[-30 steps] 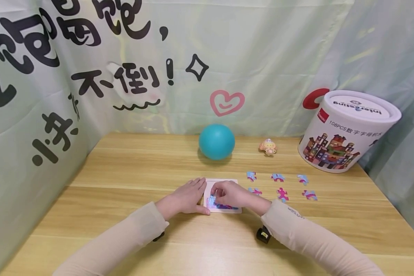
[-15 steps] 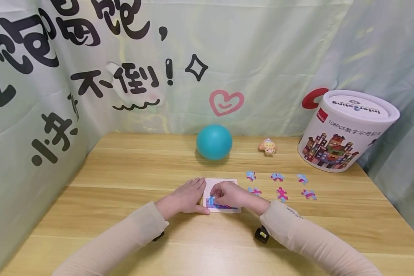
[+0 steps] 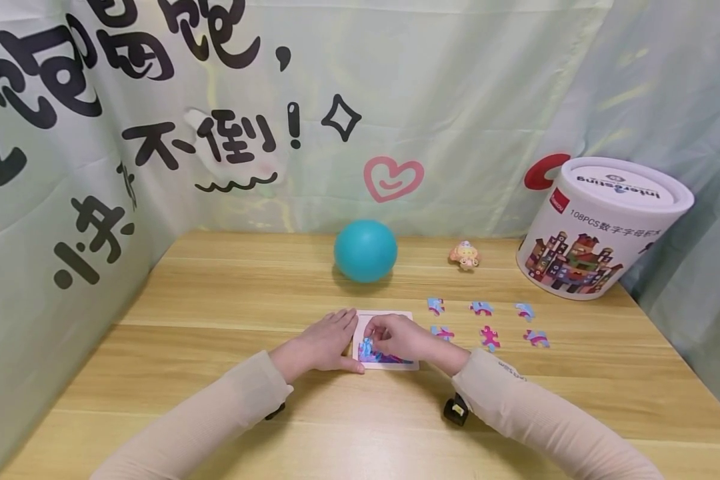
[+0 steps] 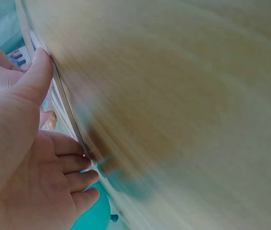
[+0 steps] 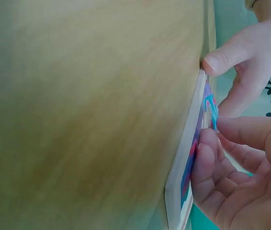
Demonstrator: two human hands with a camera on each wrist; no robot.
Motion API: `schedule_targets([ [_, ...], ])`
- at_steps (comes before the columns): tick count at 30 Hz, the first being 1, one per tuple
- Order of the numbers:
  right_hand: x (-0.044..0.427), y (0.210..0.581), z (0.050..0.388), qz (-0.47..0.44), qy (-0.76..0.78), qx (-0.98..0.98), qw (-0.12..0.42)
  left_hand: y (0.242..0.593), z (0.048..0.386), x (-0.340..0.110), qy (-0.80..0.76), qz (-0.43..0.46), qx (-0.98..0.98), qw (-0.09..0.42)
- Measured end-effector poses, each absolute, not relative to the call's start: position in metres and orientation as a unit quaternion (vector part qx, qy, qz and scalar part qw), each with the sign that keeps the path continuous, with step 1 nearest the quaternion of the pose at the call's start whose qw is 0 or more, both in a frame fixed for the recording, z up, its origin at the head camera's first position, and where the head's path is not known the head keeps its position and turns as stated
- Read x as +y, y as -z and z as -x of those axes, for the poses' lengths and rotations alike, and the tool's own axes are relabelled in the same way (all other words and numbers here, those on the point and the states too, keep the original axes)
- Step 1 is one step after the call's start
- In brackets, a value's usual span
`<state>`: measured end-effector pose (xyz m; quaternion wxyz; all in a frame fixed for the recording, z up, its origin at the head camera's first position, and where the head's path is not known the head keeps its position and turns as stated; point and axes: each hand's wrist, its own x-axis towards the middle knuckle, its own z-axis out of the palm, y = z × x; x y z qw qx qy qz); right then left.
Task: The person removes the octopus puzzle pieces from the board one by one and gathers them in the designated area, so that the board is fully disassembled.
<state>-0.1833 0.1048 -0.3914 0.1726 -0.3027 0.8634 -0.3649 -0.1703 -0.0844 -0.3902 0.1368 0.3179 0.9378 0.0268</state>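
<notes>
A white-framed puzzle board (image 3: 386, 313) lies flat on the table, with blue, purple and pink pieces along its near side. My left hand (image 3: 327, 343) rests at its left edge, fingers extended and thumb at the near-left corner. Over the board's left part, my right hand (image 3: 401, 338) pinches a blue puzzle piece (image 5: 212, 106) between thumb and fingers. In the right wrist view that piece is tilted up against the board; how far it touches is partly hidden by the fingers. Several loose puzzle pieces (image 3: 490, 338) lie in two rows to the right.
A teal balloon (image 3: 366, 251) sits behind the board. Right of it is a small figurine (image 3: 465, 255). A large white bucket (image 3: 600, 230) with printed block pictures stands at the back right. A printed curtain (image 3: 456, 100) hangs behind and beside the wooden table (image 3: 216, 280).
The balloon has drifted left and slightly nearer. My right hand has moved only slightly over the board, the piece still pinched. My left hand has stayed in place.
</notes>
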Motion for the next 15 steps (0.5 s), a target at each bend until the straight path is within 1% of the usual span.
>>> schedule_targets([
  [15, 0.117, 0.395, 0.185, 0.29, 0.447, 0.823, 0.199, 0.388, 0.17, -0.084, -0.024, -0.316, 0.938, 0.143],
])
